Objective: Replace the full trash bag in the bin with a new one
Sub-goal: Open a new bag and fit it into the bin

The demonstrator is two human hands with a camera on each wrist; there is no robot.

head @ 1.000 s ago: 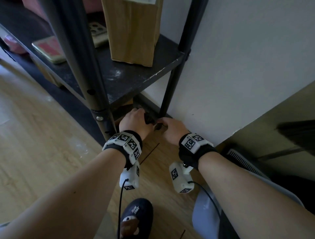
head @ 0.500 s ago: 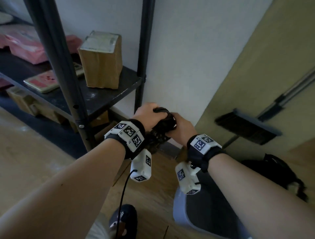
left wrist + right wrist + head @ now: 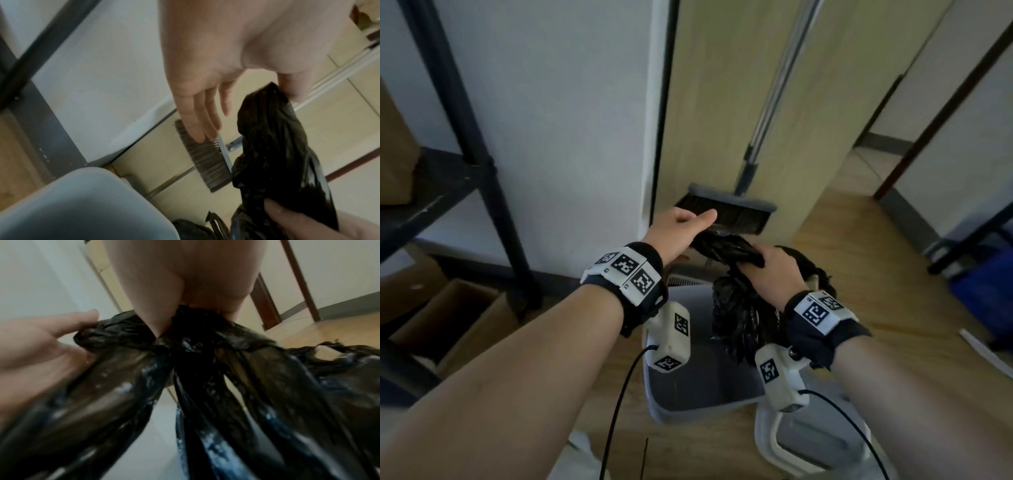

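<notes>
My right hand (image 3: 768,272) grips a crumpled black trash bag (image 3: 743,318) by its bunched upper part, and the rest hangs down over the open grey bin (image 3: 698,390). My left hand (image 3: 683,228) is just left of the bag's top with its fingers straight; in the left wrist view only the thumb (image 3: 292,87) touches the bag (image 3: 277,154). The right wrist view shows the bag (image 3: 185,369) spreading below my palm. A second, tied black bag (image 3: 813,270) sits on the floor behind my right hand.
A broom (image 3: 726,212) leans on the wooden door behind the bin. The black metal shelf (image 3: 482,171) stands at the left, with a cardboard box (image 3: 448,318) under it. A white-rimmed lid (image 3: 815,445) lies on the floor by the bin.
My view has swung right from the shelf to the bin. Both hands carried the black bag up from under the shelf to above the bin. My left hand's fingers have straightened off it.
</notes>
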